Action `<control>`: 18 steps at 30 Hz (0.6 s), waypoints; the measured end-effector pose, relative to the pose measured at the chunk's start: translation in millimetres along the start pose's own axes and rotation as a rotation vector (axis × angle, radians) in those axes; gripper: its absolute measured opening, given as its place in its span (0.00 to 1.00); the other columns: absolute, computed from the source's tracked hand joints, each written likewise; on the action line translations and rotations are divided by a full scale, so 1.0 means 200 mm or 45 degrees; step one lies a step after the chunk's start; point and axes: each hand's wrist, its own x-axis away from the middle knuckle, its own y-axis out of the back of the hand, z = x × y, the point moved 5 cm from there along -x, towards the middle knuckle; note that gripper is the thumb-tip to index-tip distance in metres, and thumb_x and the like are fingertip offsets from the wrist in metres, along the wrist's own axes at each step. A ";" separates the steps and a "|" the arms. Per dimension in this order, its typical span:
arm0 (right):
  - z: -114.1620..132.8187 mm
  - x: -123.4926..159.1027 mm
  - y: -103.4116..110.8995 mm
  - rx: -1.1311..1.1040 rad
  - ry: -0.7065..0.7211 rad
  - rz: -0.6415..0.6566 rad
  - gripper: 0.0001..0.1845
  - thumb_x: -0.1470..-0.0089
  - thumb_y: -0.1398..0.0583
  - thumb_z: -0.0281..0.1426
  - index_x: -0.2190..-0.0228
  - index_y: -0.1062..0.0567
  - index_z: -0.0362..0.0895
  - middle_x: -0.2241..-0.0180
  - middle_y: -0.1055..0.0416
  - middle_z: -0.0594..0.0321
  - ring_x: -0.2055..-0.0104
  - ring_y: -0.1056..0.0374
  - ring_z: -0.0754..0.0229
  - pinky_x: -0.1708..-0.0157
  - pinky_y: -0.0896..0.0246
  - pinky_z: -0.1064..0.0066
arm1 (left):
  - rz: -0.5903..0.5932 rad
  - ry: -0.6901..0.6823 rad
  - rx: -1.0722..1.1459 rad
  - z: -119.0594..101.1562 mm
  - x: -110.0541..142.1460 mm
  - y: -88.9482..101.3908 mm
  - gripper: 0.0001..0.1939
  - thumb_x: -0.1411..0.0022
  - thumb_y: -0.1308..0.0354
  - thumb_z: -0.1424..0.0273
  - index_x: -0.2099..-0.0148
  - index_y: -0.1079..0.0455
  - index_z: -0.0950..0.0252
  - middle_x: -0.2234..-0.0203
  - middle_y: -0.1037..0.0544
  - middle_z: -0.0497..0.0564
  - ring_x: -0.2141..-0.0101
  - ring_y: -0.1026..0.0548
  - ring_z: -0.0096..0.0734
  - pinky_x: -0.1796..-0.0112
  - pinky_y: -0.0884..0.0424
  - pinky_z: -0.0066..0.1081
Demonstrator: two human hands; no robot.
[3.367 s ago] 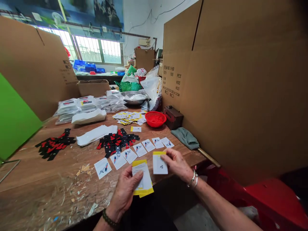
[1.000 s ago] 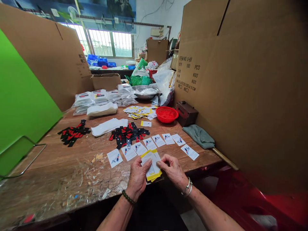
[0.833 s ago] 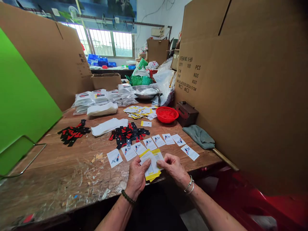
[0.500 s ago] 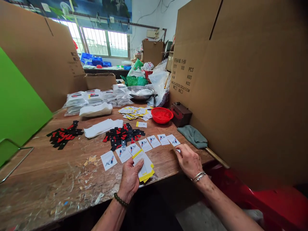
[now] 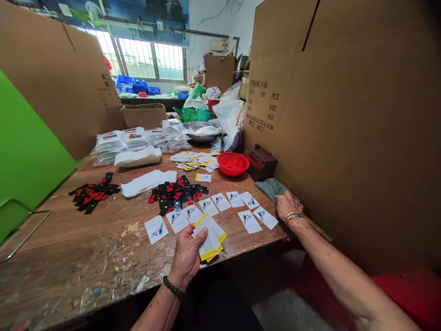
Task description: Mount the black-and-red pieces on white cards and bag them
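My left hand (image 5: 188,250) is closed on a small fan of white-and-yellow cards (image 5: 209,239), thumb on top, at the table's front edge. At the right edge, my right hand (image 5: 288,207) rests with bent fingers on a grey-green cloth (image 5: 270,187); its fingertips are partly hidden. A curved row of picture cards (image 5: 178,221) lies face up between the hands. Nearer my right hand lie two more picture cards, one on the left (image 5: 249,221) and one on the right (image 5: 265,217). Behind the row is a heap of black-and-red flat pieces (image 5: 177,193).
A second black-and-red heap (image 5: 93,195) lies left of the white sheets (image 5: 148,183). Farther back are loose cards (image 5: 195,161), a red basket (image 5: 233,164), a dark box (image 5: 260,162) and bagged packs (image 5: 110,141). Tall cardboard (image 5: 344,138) stands on the right; a stick (image 5: 317,227) lies beneath my right forearm.
My right hand has moved right, from the end of the card row onto the cloth. Two cards now show in front of the row. My left hand has barely moved.
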 end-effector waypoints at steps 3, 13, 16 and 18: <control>0.02 -0.03 0.01 -0.032 -0.007 -0.051 0.16 0.43 0.50 0.25 0.61 0.23 0.40 0.57 0.35 0.47 0.65 0.32 0.54 0.67 0.40 0.64 | -0.003 -0.008 0.003 0.00 0.01 0.00 0.25 0.64 0.25 0.71 0.62 0.30 0.69 0.66 0.18 0.57 0.70 0.19 0.42 0.67 0.21 0.38; 0.72 0.68 0.10 -1.342 0.659 0.484 0.13 0.49 0.42 0.40 0.76 0.27 0.44 0.73 0.30 0.63 0.70 0.35 0.60 0.68 0.41 0.70 | 0.025 -0.084 -0.109 0.00 0.04 -0.01 0.27 0.63 0.24 0.68 0.61 0.31 0.68 0.68 0.18 0.55 0.71 0.19 0.42 0.67 0.22 0.37; 0.74 0.74 0.07 -1.470 0.465 0.498 0.16 0.55 0.39 0.41 0.83 0.34 0.45 0.80 0.36 0.68 0.75 0.40 0.63 0.74 0.46 0.72 | -0.003 -0.106 -0.119 -0.01 0.05 0.01 0.28 0.64 0.24 0.68 0.61 0.32 0.68 0.68 0.17 0.55 0.72 0.19 0.41 0.69 0.22 0.36; 0.73 0.74 0.04 -1.539 0.381 0.530 0.20 0.59 0.36 0.43 0.84 0.37 0.45 0.82 0.39 0.70 0.77 0.43 0.65 0.76 0.48 0.73 | -0.029 -0.108 -0.096 -0.01 0.05 0.02 0.29 0.66 0.24 0.69 0.61 0.32 0.68 0.68 0.17 0.55 0.72 0.19 0.41 0.68 0.21 0.35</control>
